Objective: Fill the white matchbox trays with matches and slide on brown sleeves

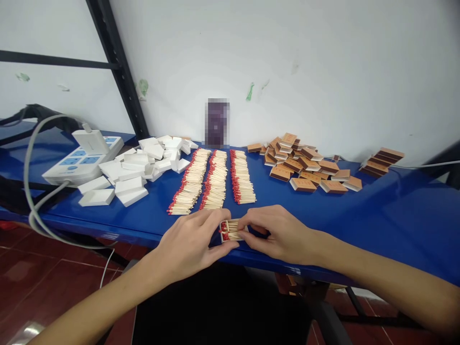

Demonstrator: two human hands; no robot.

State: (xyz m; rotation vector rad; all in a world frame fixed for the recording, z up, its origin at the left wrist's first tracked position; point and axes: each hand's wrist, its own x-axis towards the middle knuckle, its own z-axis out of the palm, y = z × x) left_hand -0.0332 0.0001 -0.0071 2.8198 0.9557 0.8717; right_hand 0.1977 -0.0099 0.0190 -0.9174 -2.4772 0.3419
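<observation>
A small matchbox tray [235,238] filled with red-headed matches [232,230] is at the front edge of the blue table. My left hand [196,239] grips its left end, thumb at the near side and fingers at the far side. At the tray's right end, the thumb and fingertips of my right hand [275,235] pinch close together on the matches. Just beyond lie three long rows of matches: a left row [190,182], a middle row [214,182] and a right row [242,177], heads pointing left.
White empty trays [132,167] are heaped at the left, beside a power strip [84,158] with a looping cable [30,182]. Orange-brown matchbox sleeves [304,165] are piled at the right, with a small stack of boxes [383,161] farther right. A pixelated dark object [216,123] leans against the wall.
</observation>
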